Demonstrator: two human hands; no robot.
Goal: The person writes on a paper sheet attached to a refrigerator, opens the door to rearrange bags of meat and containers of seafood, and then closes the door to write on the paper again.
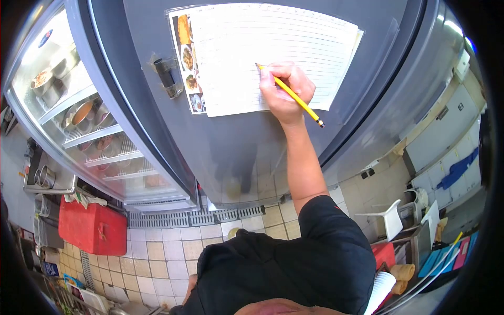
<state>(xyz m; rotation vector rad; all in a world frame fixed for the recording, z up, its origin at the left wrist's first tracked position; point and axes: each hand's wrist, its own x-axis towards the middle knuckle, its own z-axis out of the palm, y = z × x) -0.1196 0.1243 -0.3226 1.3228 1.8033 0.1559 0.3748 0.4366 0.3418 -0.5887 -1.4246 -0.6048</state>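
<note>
Head view shows a lined sheet (273, 47) on the grey fridge door (236, 142), with no writing clear enough to read, overlapping a strip of food photos (186, 58). The right hand (278, 100) has its grip closed around a yellow pencil (295, 97), whose tip rests on the sheet. The left hand is out of sight.

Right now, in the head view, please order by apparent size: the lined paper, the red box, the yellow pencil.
1. lined paper
2. red box (farther off, so true size unsure)
3. yellow pencil, held by the right hand

Red cooler (92, 229), glass-door fridge (84, 118), white chair (391, 220), tiled floor (168, 254)
</note>
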